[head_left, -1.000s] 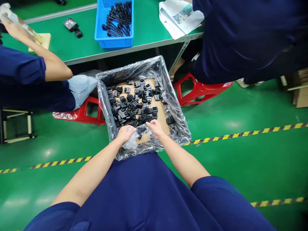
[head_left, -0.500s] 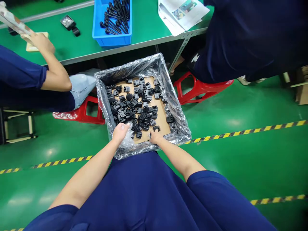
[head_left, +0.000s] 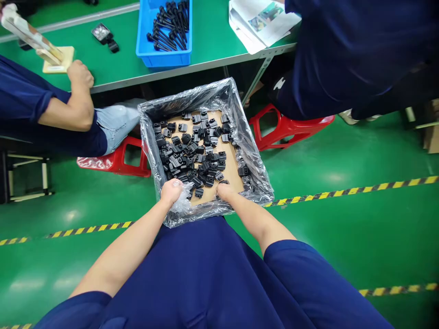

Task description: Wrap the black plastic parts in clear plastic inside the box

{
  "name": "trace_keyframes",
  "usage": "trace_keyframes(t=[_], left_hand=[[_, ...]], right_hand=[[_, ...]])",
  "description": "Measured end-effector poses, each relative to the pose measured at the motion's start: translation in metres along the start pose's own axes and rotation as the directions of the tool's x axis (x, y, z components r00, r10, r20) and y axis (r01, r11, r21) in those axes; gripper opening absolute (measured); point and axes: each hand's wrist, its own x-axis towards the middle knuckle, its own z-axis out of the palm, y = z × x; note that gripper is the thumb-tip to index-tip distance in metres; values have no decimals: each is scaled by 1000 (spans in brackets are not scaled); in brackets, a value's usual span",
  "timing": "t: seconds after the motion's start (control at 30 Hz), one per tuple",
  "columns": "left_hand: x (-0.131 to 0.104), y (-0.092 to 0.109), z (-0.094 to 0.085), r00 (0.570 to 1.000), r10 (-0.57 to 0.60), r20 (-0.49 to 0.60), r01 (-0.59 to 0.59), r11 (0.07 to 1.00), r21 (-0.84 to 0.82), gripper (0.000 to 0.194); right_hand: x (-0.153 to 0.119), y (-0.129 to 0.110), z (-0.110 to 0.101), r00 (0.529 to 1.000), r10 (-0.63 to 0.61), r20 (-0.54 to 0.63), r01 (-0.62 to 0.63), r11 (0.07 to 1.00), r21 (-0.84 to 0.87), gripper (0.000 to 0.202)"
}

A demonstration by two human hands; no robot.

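A box lined with clear plastic film [head_left: 255,157] stands right in front of me, with several small black plastic parts [head_left: 185,151] strewn over its cardboard bottom. My left hand [head_left: 171,191] is closed on a crumpled clear plastic bag [head_left: 183,201] at the near left corner. Inside the near side, my right hand [head_left: 225,192] reaches down with its fingers curled under and mostly hidden. Something dark shows at its fingertips, and another black part [head_left: 224,182] lies just beyond it.
Beyond the box runs a green workbench [head_left: 212,32] bearing a blue bin [head_left: 164,59] of black rods, papers [head_left: 260,23], a lamp-like item [head_left: 103,34] and a cream lever fixture [head_left: 58,59]. Co-workers sit left and right on red stools [head_left: 128,157]. Striped tape [head_left: 343,195] marks the green floor.
My right hand has turned slightly and its fingers are more hidden. The left co-worker's hand has come away from the lever fixture and rests lower beside it. The view has shifted a little.
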Motion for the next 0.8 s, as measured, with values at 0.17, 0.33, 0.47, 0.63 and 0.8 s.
trace_keyframes(t=[0.17, 0.33, 0.47, 0.63, 0.8], left_hand=[[4, -4, 0, 999, 18, 50, -23, 994, 107, 22], [5, -9, 9, 994, 52, 95, -64, 990, 126, 29], [5, -8, 16, 958, 217, 189, -212, 976, -48, 60], [3, 5, 22, 888, 366, 278, -328, 929, -174, 69], [3, 10, 24, 965, 140, 221, -116, 986, -118, 27]], right_hand=[[5, 11, -21, 994, 8, -106, 8, 989, 149, 22], [-1, 2, -31, 945, 84, -317, 162, 721, 674, 17], [-18, -25, -41, 927, 96, -363, 281, 465, 840, 23], [-43, -72, -45, 899, -166, -404, 434, 445, 783, 28], [-31, -74, -43, 934, -41, -355, 321, 530, 785, 33]])
